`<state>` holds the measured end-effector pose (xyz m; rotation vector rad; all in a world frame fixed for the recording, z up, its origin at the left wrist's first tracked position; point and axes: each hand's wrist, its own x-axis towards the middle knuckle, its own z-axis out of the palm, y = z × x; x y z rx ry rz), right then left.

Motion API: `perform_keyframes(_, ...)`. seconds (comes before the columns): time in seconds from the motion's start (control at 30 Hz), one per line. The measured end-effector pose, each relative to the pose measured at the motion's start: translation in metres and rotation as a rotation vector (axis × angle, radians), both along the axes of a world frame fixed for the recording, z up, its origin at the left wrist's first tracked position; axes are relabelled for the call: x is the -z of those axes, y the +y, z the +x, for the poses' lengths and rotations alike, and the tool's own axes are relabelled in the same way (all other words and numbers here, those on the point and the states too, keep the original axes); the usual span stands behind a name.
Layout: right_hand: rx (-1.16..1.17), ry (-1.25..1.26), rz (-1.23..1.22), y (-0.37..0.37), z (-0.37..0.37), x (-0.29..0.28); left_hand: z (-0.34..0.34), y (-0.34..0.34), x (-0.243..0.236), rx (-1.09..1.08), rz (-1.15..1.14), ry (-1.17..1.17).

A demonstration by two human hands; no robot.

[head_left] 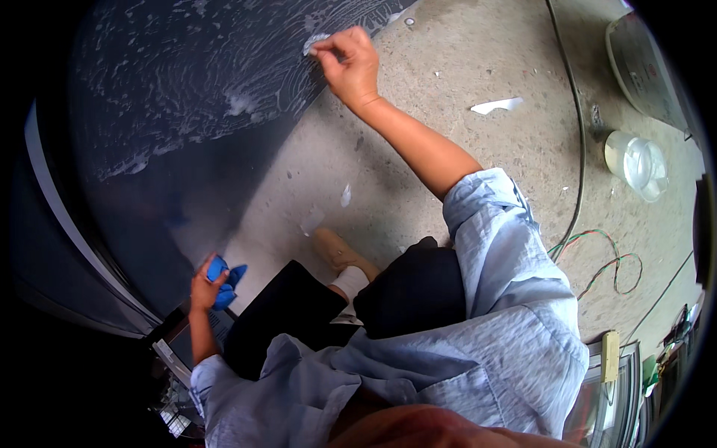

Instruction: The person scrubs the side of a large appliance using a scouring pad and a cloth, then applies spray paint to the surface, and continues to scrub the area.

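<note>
In the head view, a crumpled blue cloth [234, 278], probably light, soft and best held bunched, is gripped at lower left by the left hand [203, 290]. Above, at a flat, dark, suds-streaked panel's [202, 82] likely slippery edge, a small whitish wad [314, 42] seems pinched by the right hand [351, 69].

Shirt [426, 366]: light blue, loose, creased, with visible stitched seams. Right sleeve [489, 213] rolled up, thick fold near the elbow, narrow dark line at its edge. Left sleeve [213, 381], same blue, also ends near the elbow. Left hand [203, 287] and right hand [349, 71] both bare, as are the forearms. Trousers [411, 291]: black, loose-fitting. Sock [350, 281]: off-white. Shoe [337, 252]: tan, low-cut, rounded toe.
</note>
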<state>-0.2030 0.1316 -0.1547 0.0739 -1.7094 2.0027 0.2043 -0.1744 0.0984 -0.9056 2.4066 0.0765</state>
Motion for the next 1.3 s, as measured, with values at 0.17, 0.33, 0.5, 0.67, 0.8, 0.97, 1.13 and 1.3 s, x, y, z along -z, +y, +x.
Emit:
perform_keyframes(0.17, 0.272, -0.232, -0.287, 0.02, -0.037, -0.006, 0.049, -0.008, 0.02, -0.294, 0.135, 0.104)
perform_keyframes(0.33, -0.017, 0.03, 0.051, -0.002, 0.005, 0.007, 0.026, 0.005, 0.012, -0.443, 0.123, 0.147)
perform_keyframes(0.5, 0.274, -0.185, -0.086, 0.01, -0.036, 0.015, 0.024, 0.004, 0.005, -0.443, 0.139, 0.216)
perform_keyframes(0.67, -0.045, 0.002, 0.038, -0.002, 0.006, -0.001, 0.032, -0.014, 0.014, -0.45, 0.211, 0.247)
perform_keyframes(0.8, 0.169, -0.042, -0.017, 0.004, -0.02, 0.015, 0.01, 0.012, 0.006, -0.414, 0.156, 0.201)
perform_keyframes(0.97, 0.174, -0.179, -0.164, 0.008, -0.03, 0.003, 0.021, 0.008, 0.004, -0.487, 0.177, 0.241)
perform_keyframes(1.13, -0.068, 0.054, 0.03, -0.015, 0.014, 0.011, 0.017, 0.004, 0.006, -0.497, 0.196, 0.237)
perform_keyframes(1.3, 0.245, -0.095, -0.146, 0.003, -0.035, 0.005, 0.025, 0.001, 0.006, -0.468, 0.19, 0.234)
